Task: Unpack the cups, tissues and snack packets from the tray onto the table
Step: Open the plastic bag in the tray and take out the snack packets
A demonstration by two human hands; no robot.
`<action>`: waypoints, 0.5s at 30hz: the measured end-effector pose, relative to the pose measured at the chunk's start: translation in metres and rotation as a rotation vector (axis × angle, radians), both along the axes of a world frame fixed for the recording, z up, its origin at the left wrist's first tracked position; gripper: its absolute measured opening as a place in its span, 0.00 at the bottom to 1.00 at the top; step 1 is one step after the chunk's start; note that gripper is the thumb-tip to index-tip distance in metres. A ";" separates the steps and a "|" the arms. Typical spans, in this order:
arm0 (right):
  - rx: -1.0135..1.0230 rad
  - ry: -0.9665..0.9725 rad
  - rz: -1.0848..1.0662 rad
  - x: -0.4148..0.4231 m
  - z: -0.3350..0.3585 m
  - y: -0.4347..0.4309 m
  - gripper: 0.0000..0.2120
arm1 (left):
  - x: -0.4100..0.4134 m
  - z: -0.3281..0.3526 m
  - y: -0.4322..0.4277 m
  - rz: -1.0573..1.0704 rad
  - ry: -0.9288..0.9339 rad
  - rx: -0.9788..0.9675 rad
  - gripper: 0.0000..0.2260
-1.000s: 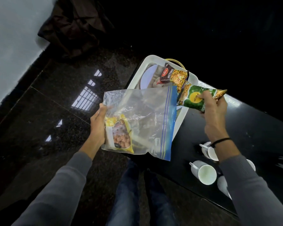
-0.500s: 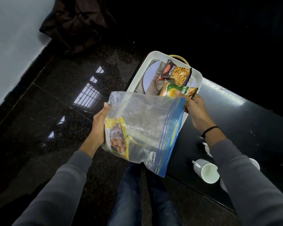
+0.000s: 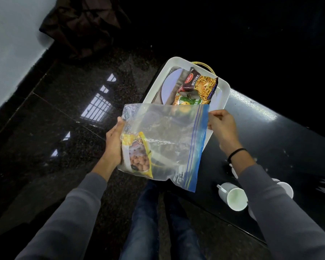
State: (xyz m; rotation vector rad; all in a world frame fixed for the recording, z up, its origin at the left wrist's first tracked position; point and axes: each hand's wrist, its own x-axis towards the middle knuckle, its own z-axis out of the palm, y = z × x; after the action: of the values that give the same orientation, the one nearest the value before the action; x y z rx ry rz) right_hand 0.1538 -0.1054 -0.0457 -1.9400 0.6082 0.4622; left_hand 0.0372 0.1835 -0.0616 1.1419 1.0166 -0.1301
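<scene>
The left hand [image 3: 114, 145] wraps its fingers round a see-through plastic zip bag [image 3: 169, 136], held up over the white plastic tray [image 3: 169, 63]. A yellow snack packet [image 3: 139, 156] sits inside. The right hand [image 3: 220, 124] pinches the blue zip edge. The bag looks light, floppy and slippery, so grip its edges.

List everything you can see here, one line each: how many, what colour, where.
white rectangular plastic tray: one, white, table's far end
glossy black table: one, black, right side
maroon "Mixture" snack packet: one, maroon, in the tray
green snack packet: one, green, in the tray, partly behind the bag
clear zip-lock plastic bag: one, clear with blue seal, held between both hands
yellow nut packet: one, yellow, inside the bag
white handled cups: at least two, white, on the table by the right sleeve
dark crumpled cloth: one, brown, floor by the wall
left-hand grip: one, holds the bag's left edge
right-hand grip: one, pinches the bag's seal edge
</scene>
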 end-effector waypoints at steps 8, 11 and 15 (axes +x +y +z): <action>0.367 -0.126 0.110 -0.029 0.045 -0.002 0.03 | 0.002 -0.003 -0.010 0.061 -0.033 0.067 0.17; 0.629 0.101 0.243 -0.041 0.046 0.013 0.04 | 0.002 0.000 -0.014 0.069 -0.045 0.070 0.18; 0.509 0.228 0.539 -0.057 0.028 0.033 0.04 | 0.008 0.004 -0.024 0.035 -0.076 0.122 0.17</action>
State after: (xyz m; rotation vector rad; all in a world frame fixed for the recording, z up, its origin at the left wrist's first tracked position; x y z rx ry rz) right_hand 0.0969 -0.0729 -0.0178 -1.5466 0.0705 1.0752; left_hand 0.0451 0.1593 -0.0575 1.2296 0.9872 0.0037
